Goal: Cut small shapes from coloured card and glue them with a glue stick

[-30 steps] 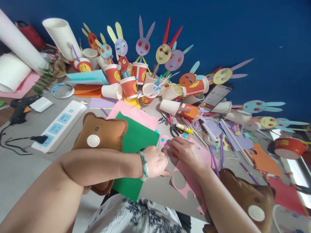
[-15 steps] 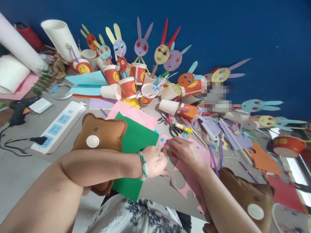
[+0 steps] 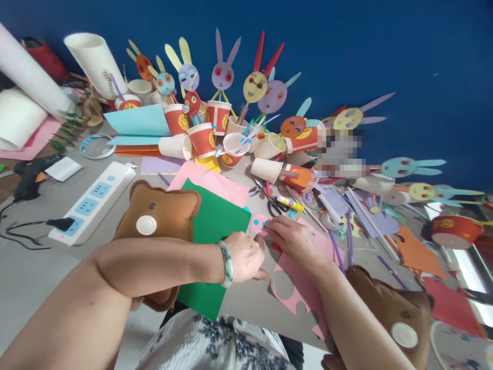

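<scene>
A small pink paper circle (image 3: 257,221) with blue dots on it lies on the table, partly covered by fingers. My right hand (image 3: 290,239) has its fingertips closed together at the circle's right edge. Against its lower edge, my left hand (image 3: 246,258) is curled with the thumb sticking out; whatever its fingers hold is hidden. A green sheet (image 3: 219,216) extends beneath my left wrist, which wears a bangle. Pink paper with round cut-outs (image 3: 296,288) lies under my right forearm. A bit of red (image 3: 276,247) shows between the hands.
Scissors (image 3: 275,206) and a yellow glue stick (image 3: 290,203) lie just beyond my hands. Paper rabbits on cups (image 3: 219,115) line the blue wall. Brown cushions (image 3: 164,213) flank my arms. A power strip (image 3: 92,203) and glue gun (image 3: 29,177) are left.
The view has shifted very slightly. My right fingers have moved a little, and more of a blue dot shows on the pink circle. My left hand stays in place.
</scene>
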